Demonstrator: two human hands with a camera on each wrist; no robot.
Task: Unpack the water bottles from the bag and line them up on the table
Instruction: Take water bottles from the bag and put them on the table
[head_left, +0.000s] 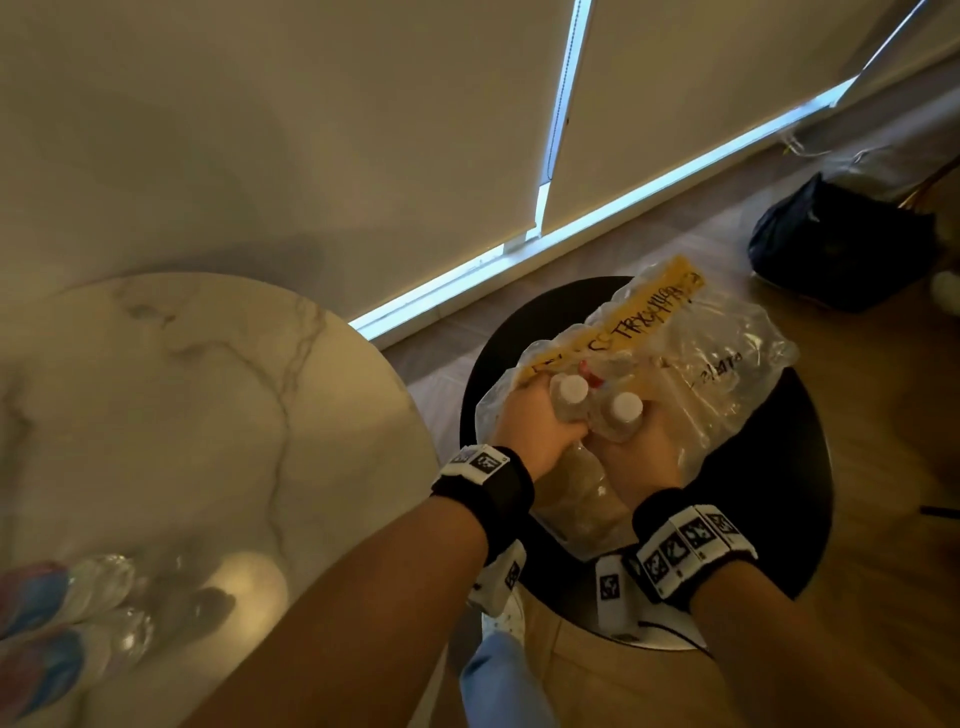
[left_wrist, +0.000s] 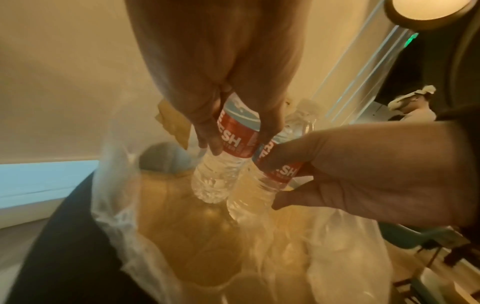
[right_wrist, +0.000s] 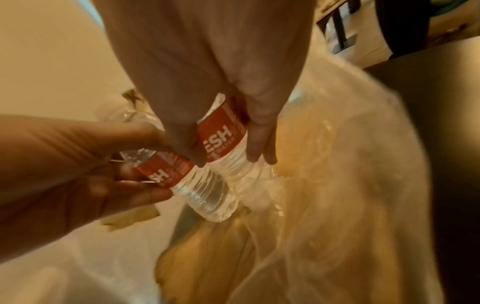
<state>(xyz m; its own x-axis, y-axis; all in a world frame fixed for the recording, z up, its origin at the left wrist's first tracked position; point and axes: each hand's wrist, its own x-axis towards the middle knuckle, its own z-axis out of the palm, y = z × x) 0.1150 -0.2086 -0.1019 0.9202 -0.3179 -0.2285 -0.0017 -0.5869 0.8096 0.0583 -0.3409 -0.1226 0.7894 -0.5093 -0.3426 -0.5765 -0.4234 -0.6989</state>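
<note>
A clear plastic bag (head_left: 727, 364) with a yellow strip lies open on a round black stool (head_left: 810, 467). Both hands reach into its mouth. My left hand (head_left: 537, 423) grips one water bottle (head_left: 573, 388) with a white cap and a red label (left_wrist: 235, 135). Beside it my right hand (head_left: 647, 441) grips a second bottle (head_left: 625, 407) by its red label (right_wrist: 223, 135). The two bottles touch side by side, their bases still inside the bag (left_wrist: 161, 226). Two more bottles (head_left: 98, 582) show on the marble table (head_left: 182, 415), at its near left edge.
The marble table stands left of the stool with a narrow gap between them. A dark bag (head_left: 841, 244) sits on the wooden floor at the back right. Roller blinds hang along the wall behind.
</note>
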